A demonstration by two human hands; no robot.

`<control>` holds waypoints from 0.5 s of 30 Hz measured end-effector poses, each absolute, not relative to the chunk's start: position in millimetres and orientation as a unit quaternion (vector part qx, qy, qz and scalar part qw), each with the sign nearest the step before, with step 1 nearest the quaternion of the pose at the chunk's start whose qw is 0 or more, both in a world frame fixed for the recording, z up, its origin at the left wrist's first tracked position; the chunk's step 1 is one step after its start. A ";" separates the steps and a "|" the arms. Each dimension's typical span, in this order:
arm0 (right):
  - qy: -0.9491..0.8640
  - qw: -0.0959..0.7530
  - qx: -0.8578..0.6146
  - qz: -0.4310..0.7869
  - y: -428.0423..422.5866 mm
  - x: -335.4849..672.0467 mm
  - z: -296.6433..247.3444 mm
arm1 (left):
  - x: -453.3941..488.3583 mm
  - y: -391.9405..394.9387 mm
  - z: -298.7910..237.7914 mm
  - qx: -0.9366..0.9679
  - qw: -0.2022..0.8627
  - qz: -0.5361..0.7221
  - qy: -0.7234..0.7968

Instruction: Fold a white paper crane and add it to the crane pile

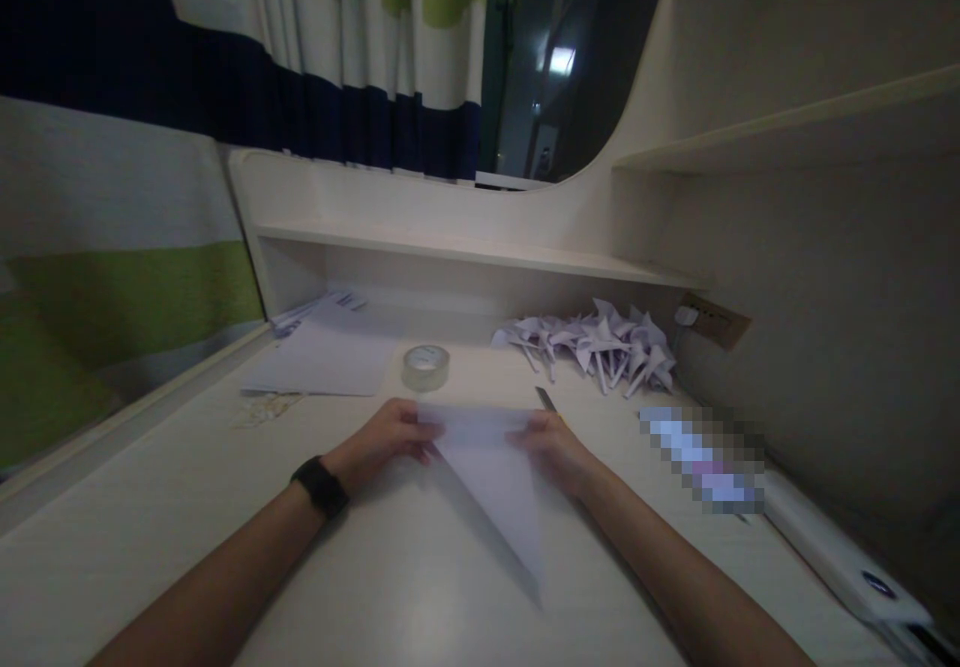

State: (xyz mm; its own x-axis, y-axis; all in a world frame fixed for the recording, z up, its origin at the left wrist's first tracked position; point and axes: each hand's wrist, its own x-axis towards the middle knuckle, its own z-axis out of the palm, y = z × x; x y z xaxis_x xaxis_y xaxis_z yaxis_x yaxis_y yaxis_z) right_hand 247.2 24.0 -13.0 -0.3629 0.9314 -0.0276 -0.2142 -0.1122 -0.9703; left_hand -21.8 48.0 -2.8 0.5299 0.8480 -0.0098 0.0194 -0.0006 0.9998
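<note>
Between my two hands is a sheet of white paper (495, 497), folded so that a triangular part points down toward me. My left hand (401, 437) pinches its upper left corner, and a dark watch sits on that wrist. At the upper right corner my right hand (551, 447) grips the paper, its fingers slightly blurred. Just beyond the paper stands a roll of clear tape (425, 368). The grey blade-like end of a cutter (546, 399) shows beside my right hand; the rest of it is hidden.
A stack of white paper (322, 352) lies at the back left, with small pale bits (266, 409) before it. Several paper pinwheels (600, 342) are piled at the back right. A blurred-out screen (701, 457) and a long white object (840, 547) line the right side.
</note>
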 end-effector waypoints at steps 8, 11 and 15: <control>-0.494 0.435 -0.348 0.668 19.7 245.0 -9.1 | -23.4 48.2 1.2 0.603 0.628 0.350 0.347; -0.499 0.435 -0.341 0.667 20.5 245.1 -12.4 | -23.9 47.5 1.3 0.604 0.630 0.351 0.339; -0.501 0.435 -0.345 0.664 22.5 243.5 -19.1 | -22.1 45.5 0.7 0.611 0.626 0.361 0.323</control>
